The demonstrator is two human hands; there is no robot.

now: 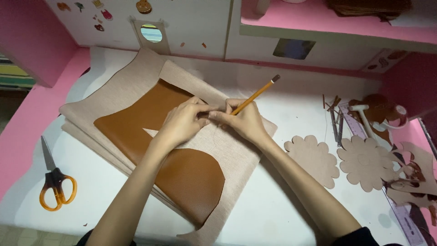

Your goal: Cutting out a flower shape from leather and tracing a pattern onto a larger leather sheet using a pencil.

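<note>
My right hand (243, 120) grips a yellow pencil (255, 94), its tip down on the beige fabric-backed sheet (136, 77). My left hand (182, 123) presses fingertips flat onto the same spot, right beside the pencil tip, apparently holding a small piece that the fingers hide. Under my left forearm lies a brown leather piece (182, 173) with a notch cut into it, resting on the beige sheet. Both hands meet near the sheet's right edge.
Orange-handled scissors (54, 182) lie at the left on the white desk (273, 209). Two beige flower-shaped cutouts (314, 159) (366, 161) sit to the right, with leather scraps (409, 180), a ruler (405, 218) and small tools (337, 120). A pink shelf unit (318, 20) stands behind.
</note>
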